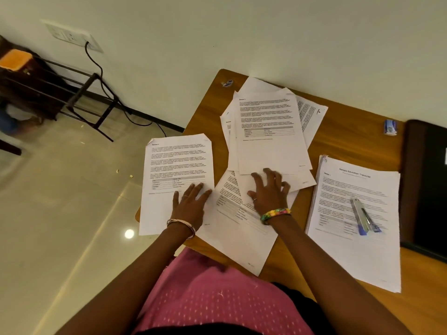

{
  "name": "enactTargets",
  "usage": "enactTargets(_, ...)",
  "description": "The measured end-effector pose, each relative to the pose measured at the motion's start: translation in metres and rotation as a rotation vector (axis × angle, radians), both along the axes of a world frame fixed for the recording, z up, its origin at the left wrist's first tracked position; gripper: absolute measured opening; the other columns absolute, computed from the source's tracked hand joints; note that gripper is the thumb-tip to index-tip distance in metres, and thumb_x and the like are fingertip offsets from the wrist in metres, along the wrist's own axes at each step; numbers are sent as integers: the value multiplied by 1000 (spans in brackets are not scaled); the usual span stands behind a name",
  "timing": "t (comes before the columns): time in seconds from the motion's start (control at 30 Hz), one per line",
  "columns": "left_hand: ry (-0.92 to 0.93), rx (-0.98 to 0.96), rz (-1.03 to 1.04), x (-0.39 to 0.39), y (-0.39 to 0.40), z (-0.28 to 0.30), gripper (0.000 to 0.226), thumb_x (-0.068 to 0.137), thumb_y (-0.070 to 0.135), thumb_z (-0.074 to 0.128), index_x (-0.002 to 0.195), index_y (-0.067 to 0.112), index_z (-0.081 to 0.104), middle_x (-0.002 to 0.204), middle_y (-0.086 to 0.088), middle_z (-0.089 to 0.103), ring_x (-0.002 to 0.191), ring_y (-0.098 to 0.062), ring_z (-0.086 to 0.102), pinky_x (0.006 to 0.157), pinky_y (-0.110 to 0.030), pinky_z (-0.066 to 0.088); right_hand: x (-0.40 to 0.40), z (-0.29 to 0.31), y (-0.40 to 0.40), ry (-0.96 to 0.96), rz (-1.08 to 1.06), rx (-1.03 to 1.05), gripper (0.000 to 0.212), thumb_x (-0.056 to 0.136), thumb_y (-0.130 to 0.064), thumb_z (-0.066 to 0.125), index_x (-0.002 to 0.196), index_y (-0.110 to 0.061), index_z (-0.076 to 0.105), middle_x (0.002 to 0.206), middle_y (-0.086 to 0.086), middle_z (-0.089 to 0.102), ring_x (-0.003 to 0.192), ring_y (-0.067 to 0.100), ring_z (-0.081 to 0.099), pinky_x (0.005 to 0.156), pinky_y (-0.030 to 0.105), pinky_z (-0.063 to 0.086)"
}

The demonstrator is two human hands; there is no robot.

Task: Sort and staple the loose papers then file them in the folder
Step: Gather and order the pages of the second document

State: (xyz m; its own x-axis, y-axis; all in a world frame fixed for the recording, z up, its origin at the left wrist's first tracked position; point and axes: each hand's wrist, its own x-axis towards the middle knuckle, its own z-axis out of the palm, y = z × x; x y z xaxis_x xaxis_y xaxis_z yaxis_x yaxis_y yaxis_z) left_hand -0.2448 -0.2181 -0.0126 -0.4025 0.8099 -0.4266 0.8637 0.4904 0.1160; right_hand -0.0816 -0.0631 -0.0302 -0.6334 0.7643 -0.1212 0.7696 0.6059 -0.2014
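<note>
Two hands are resting on paper, and neither is gripping anything: our left hand (191, 204) is lying flat with straight fingers on the lower part of a single sheet (177, 170) that is hanging partly over the left edge of the table (350, 131), while our right hand (269, 192) is pressing with spread, slightly bent fingertips on the loose pile (266, 131) fanned out in the middle. The pile is stretching away from the right hand toward the wall, its sheets overlapping at different angles, with one more page (239, 238) sliding out toward us under the wrist. Further right, well apart from both hands, we are seeing a squared-up stack (358, 189) with a stapler (364, 216) lying on top, its long axis running roughly toward and away from us. Beyond that, at the right edge, a dark folder (428, 180) is lying flat, and a small box of staples (390, 127) is sitting near the wall. We are judging the sorting as under way; the right hand is the nearer one to stapler and folder
</note>
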Motion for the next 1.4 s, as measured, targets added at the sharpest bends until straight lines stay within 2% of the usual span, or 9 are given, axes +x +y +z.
enactTargets(0.2,-42,131,-94,22,33,6,64,92,33,51,147,32,18,157,2,10,145,-21,6,115,-50,9,17,-12,-38,-112,195,-147,57,81,-35,67,134,-24,49,148,13,37,132,36,37,96,58,37)
enactTargets(0.37,-25,71,-124,31,47,0,71,89,46,51,146,42,7,157,1,-13,144,-24,-10,113,-54,0,39,-18,-38,31,349,-79,33,67,-39,71,100,-40,68,119,1,62,114,26,40,78,54,47)
enactTargets(0.47,-75,-10,-74,29,49,-7,78,87,49,52,145,43,1,155,0,-22,143,-26,-15,113,-58,1,41,-5,-16,204,85,-19,24,71,-37,65,95,-35,71,107,0,64,107,24,45,76,49,46)
enactTargets(0.63,-81,-40,-59,29,39,-15,89,84,50,57,145,40,-8,154,-5,-24,143,-27,-14,115,-55,9,42,15,38,24,-705,-257,75,78,-51,67,136,-15,37,135,15,40,125,36,35,97,47,37)
enactTargets(0.8,-78,-14,-40,24,48,-14,100,78,55,62,148,29,-6,155,-7,-17,144,-30,-5,113,-50,16,25,26,67,-169,-669,-431,91,66,-55,77,134,-14,32,132,10,46,126,32,41,102,54,30)
enactTargets(1.03,-61,-58,-21,18,56,-11,111,74,56,65,148,18,-7,155,-9,-16,143,-31,-1,111,-49,21,20,57,94,245,-800,-868,67,70,-21,82,124,1,49,127,18,56,113,39,54,97,47,44)
enactTargets(1.13,-78,-90,-5,17,59,-10,115,73,57,66,148,15,-11,154,-11,-20,143,-32,-6,112,-50,16,29,79,113,427,-742,-791,55,62,-10,86,111,1,63,111,20,66,94,35,64,86,48,53)
enactTargets(1.27,-96,-102,3,17,62,-8,117,73,54,68,147,11,-11,153,-13,-21,143,-33,-8,114,-50,13,42,117,136,443,-730,-506,45,77,-16,76,116,2,61,112,19,64,90,30,60,73,30,45)
enactTargets(1.4,-91,-133,-5,17,63,-5,117,73,54,67,147,10,-12,153,-13,-22,143,-33,-8,114,-50,14,53,146,150,699,-752,-93,29,83,-21,70,105,-3,65,101,21,65,92,38,60,77,39,48)
